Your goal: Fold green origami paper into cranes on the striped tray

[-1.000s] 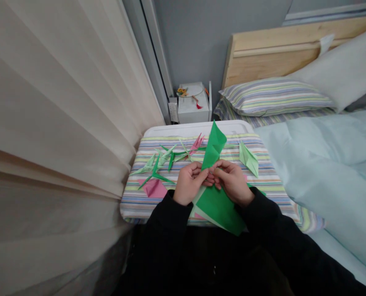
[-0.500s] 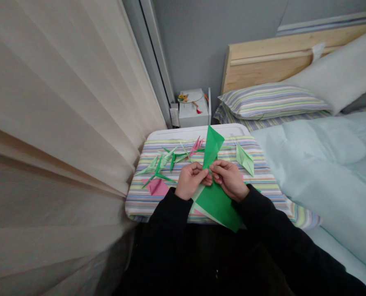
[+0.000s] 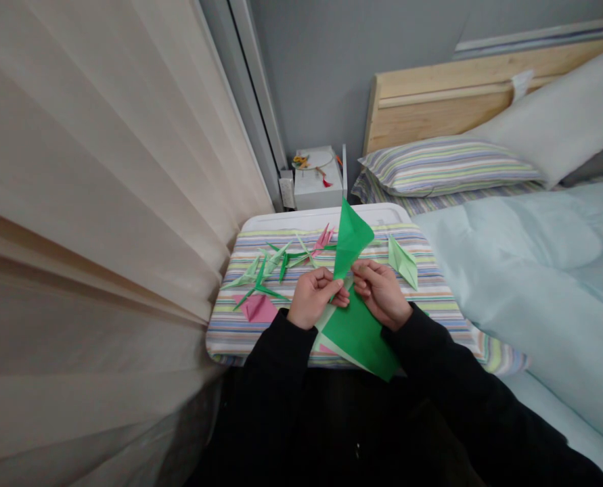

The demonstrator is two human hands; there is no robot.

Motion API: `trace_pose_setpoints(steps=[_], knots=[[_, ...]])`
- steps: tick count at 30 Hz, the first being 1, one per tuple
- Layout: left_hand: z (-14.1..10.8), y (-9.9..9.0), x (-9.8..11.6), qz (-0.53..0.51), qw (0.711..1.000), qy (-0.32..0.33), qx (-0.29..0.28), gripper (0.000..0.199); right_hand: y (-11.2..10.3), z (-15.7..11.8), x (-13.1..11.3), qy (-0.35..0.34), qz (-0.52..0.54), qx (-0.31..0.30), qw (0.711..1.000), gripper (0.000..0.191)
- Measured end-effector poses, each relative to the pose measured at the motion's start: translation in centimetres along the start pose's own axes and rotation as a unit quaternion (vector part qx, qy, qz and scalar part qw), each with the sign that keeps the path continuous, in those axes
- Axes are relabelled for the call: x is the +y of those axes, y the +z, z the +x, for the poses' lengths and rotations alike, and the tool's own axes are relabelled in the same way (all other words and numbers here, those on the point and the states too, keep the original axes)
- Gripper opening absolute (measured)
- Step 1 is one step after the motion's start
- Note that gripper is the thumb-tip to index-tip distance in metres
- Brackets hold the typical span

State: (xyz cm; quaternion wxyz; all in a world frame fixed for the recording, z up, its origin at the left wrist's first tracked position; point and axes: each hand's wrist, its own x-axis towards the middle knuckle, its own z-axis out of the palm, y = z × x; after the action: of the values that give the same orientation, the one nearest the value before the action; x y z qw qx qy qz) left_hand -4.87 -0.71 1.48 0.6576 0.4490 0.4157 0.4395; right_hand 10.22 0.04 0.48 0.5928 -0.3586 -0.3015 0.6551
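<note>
While pinched between left hand (image 3: 314, 297) and right hand (image 3: 380, 294), green origami paper (image 3: 356, 331): long axis running nearly straight ahead, upper point aimed at the far side and leaning slightly right, broad lower flap hanging toward the person, pale underside along one edge. Both grips narrow, closed on the paper. Just beyond, on striped cloth (image 3: 240, 331) in a white tray (image 3: 321, 216): folded paper cranes (image 3: 283, 267) in green and pink, a pink square (image 3: 255, 308), a pale green folded piece (image 3: 403, 262). Farther back, a white box (image 3: 317, 193) against a grey wall (image 3: 331, 88).
</note>
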Motion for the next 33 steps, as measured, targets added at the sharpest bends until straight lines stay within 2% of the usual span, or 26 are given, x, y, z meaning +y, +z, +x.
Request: trace_pose_setpoints(steps=[7, 13, 19, 26, 28, 33], knots=[[-0.1, 0.0, 0.0, 0.000, 0.999, 0.014, 0.029, 0.042, 0.4, -0.5, -0.1, 0.011, -0.012, -0.029, 0.999, 0.034], [-0.1, 0.0, 0.0, 0.005, 1.000, 0.016, -0.008, 0.046, 0.3, -0.5, 0.3, 0.015, -0.031, -0.053, 0.998, 0.041], [0.4, -0.4, -0.6, -0.089, 0.995, 0.026, -0.027, 0.054, -0.2, -0.3, 0.9, 0.008, -0.058, -0.064, 0.996, 0.043], [0.1, -0.2, -0.2, -0.143, 0.989, 0.041, -0.016, 0.041, -0.4, -0.3, 1.2, -0.001, -0.086, -0.087, 0.992, 0.042], [0.2, -0.3, -0.3, -0.147, 0.987, 0.060, -0.002, 0.036, -0.4, -0.2, 1.2, -0.003, -0.087, -0.086, 0.992, 0.043], [1.0, -0.9, -1.6, -0.115, 0.983, 0.116, 0.087, 0.027, -0.4, -0.1, 1.3, -0.007, -0.089, -0.083, 0.993, 0.041]])
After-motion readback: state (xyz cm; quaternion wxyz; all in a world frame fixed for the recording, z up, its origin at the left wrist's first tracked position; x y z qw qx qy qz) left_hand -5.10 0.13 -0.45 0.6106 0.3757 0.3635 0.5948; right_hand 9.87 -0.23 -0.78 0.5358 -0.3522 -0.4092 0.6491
